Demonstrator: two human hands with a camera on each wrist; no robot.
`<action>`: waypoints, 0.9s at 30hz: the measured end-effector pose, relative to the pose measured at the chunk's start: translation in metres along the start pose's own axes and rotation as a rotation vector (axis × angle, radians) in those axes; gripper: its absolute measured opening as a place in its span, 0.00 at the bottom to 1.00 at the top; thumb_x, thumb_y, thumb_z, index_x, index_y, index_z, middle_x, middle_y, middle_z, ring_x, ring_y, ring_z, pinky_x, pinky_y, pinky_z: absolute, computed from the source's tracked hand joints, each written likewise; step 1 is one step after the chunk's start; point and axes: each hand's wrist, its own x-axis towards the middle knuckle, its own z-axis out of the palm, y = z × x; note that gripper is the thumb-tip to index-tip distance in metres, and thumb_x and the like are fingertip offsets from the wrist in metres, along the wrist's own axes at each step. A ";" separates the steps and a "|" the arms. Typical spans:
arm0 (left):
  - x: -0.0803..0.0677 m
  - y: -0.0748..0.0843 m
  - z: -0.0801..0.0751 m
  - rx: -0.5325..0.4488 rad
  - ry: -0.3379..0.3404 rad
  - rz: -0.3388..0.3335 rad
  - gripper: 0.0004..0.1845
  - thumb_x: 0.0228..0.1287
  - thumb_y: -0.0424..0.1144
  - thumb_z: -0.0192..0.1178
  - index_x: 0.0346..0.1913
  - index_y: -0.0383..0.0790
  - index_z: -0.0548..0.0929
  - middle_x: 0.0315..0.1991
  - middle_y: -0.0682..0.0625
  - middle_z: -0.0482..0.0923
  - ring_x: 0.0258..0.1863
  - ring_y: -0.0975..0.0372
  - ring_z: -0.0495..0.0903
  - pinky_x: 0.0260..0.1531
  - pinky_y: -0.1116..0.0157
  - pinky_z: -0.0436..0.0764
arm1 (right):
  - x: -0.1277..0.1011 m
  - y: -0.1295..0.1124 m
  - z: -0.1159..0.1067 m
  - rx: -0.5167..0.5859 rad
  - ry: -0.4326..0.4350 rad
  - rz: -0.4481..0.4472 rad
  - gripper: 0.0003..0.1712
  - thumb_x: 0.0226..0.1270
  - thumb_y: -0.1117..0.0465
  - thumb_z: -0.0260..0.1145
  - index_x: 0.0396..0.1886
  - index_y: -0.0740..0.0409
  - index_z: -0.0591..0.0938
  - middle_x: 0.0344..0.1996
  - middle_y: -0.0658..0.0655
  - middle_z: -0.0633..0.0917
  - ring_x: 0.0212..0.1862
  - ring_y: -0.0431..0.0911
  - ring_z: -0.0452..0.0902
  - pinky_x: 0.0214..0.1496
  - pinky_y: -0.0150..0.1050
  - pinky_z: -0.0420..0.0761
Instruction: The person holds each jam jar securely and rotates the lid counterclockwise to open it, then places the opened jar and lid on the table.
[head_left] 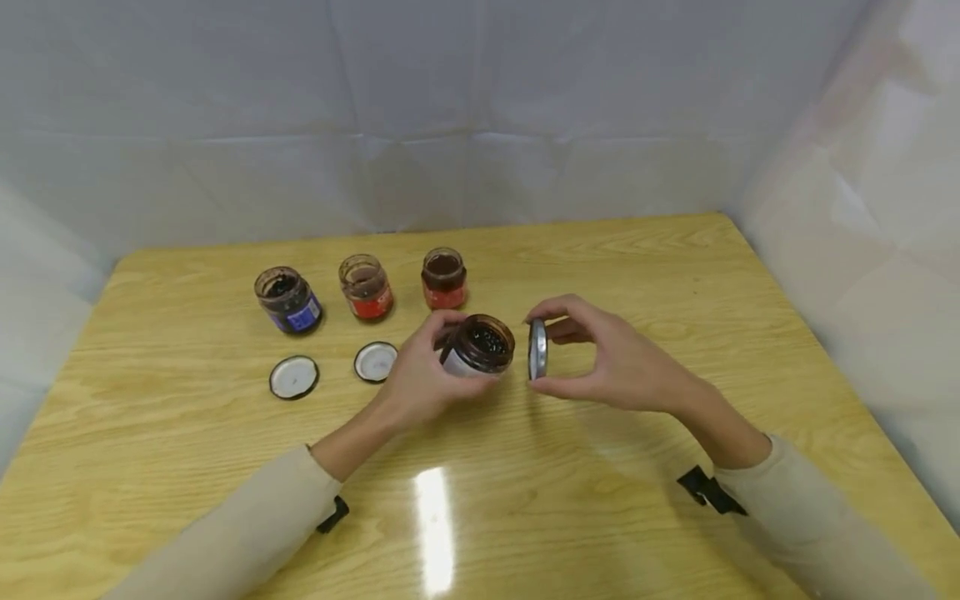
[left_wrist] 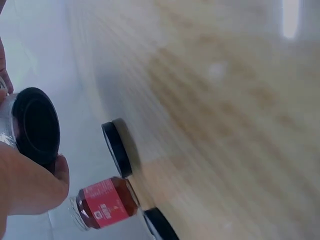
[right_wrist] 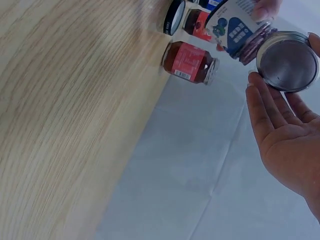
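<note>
My left hand [head_left: 431, 358] grips an open glass jam jar [head_left: 459, 364] filled with dark jam, its mouth tilted toward the right hand. The jar's white label [right_wrist: 231, 27], with blueberries and a blue patch, shows in the right wrist view; its dark base [left_wrist: 37, 127] shows in the left wrist view. A silver-sided metal lid [head_left: 538, 350] stands on edge between the thumb and fingers of my right hand [head_left: 618, 358], just right of the jar's mouth and apart from it. The lid's inner face [right_wrist: 287, 65] shows in the right wrist view.
Behind the hands stand three lidless jars: a blue-labelled one [head_left: 288, 302], a red-labelled one [head_left: 366, 289] and another red-labelled one [head_left: 444, 279]. Two lids, one at left [head_left: 294, 377] and one beside the left hand [head_left: 375, 362], lie inside-up on the wooden table [head_left: 600, 517]. White sheeting [head_left: 465, 108] hangs behind.
</note>
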 end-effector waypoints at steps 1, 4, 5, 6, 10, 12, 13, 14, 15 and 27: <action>0.002 0.002 0.001 0.014 -0.001 -0.006 0.41 0.41 0.45 0.78 0.61 0.46 0.71 0.53 0.52 0.76 0.53 0.60 0.73 0.56 0.58 0.70 | -0.001 0.000 -0.001 -0.002 0.002 0.003 0.35 0.54 0.51 0.75 0.61 0.48 0.70 0.56 0.45 0.75 0.55 0.42 0.75 0.59 0.42 0.72; 0.010 0.006 0.005 0.078 -0.003 -0.027 0.44 0.41 0.49 0.77 0.64 0.47 0.70 0.55 0.51 0.75 0.53 0.59 0.73 0.53 0.57 0.72 | -0.004 -0.001 -0.004 -0.010 0.009 0.001 0.35 0.55 0.51 0.74 0.61 0.49 0.70 0.56 0.45 0.74 0.55 0.42 0.74 0.59 0.42 0.72; 0.013 0.007 0.007 0.093 -0.005 -0.029 0.44 0.42 0.50 0.77 0.65 0.47 0.70 0.55 0.51 0.75 0.53 0.59 0.73 0.53 0.57 0.73 | -0.004 -0.001 -0.004 -0.008 0.012 -0.001 0.35 0.55 0.52 0.74 0.61 0.50 0.70 0.56 0.46 0.75 0.55 0.42 0.75 0.59 0.41 0.72; 0.016 0.008 0.008 0.109 -0.007 -0.025 0.45 0.42 0.51 0.76 0.66 0.47 0.69 0.55 0.50 0.75 0.53 0.59 0.73 0.53 0.57 0.73 | -0.005 -0.001 -0.005 -0.010 0.016 -0.005 0.35 0.55 0.52 0.74 0.61 0.51 0.70 0.56 0.46 0.75 0.55 0.42 0.75 0.59 0.40 0.72; 0.029 0.009 0.014 0.151 -0.004 -0.001 0.44 0.43 0.52 0.76 0.65 0.45 0.70 0.54 0.49 0.76 0.51 0.59 0.74 0.51 0.58 0.73 | -0.008 -0.001 -0.007 -0.003 0.035 -0.020 0.34 0.55 0.54 0.75 0.60 0.49 0.70 0.54 0.47 0.75 0.55 0.42 0.75 0.59 0.40 0.73; 0.033 0.009 0.016 0.175 0.002 0.012 0.43 0.42 0.52 0.76 0.64 0.44 0.71 0.53 0.49 0.76 0.51 0.59 0.74 0.51 0.59 0.73 | -0.010 0.000 -0.008 0.001 0.043 -0.020 0.34 0.55 0.55 0.75 0.60 0.50 0.70 0.54 0.48 0.75 0.55 0.42 0.75 0.58 0.41 0.73; 0.035 0.010 0.017 0.181 0.005 0.011 0.43 0.42 0.52 0.76 0.64 0.43 0.71 0.53 0.49 0.76 0.51 0.59 0.74 0.51 0.59 0.73 | -0.011 0.000 -0.009 0.003 0.047 -0.018 0.34 0.55 0.56 0.75 0.60 0.50 0.70 0.54 0.49 0.75 0.54 0.42 0.75 0.59 0.41 0.73; 0.037 0.010 0.018 0.186 0.007 0.011 0.43 0.42 0.51 0.76 0.64 0.43 0.71 0.53 0.49 0.76 0.51 0.58 0.74 0.52 0.59 0.73 | -0.012 0.001 -0.010 0.002 0.049 -0.012 0.34 0.55 0.56 0.75 0.60 0.51 0.70 0.53 0.48 0.75 0.54 0.42 0.75 0.59 0.41 0.73; 0.039 0.010 0.019 0.192 0.010 0.007 0.44 0.42 0.51 0.76 0.64 0.42 0.70 0.54 0.48 0.76 0.51 0.58 0.74 0.53 0.59 0.73 | -0.013 0.002 -0.010 0.001 0.052 -0.009 0.34 0.55 0.57 0.75 0.60 0.52 0.70 0.54 0.49 0.75 0.55 0.42 0.75 0.59 0.41 0.73; 0.068 0.010 0.035 0.301 0.065 -0.055 0.42 0.44 0.49 0.74 0.63 0.40 0.69 0.52 0.45 0.76 0.50 0.54 0.75 0.52 0.56 0.73 | -0.016 0.005 -0.015 -0.020 0.060 -0.019 0.34 0.55 0.58 0.75 0.60 0.52 0.70 0.51 0.50 0.76 0.54 0.43 0.76 0.57 0.39 0.74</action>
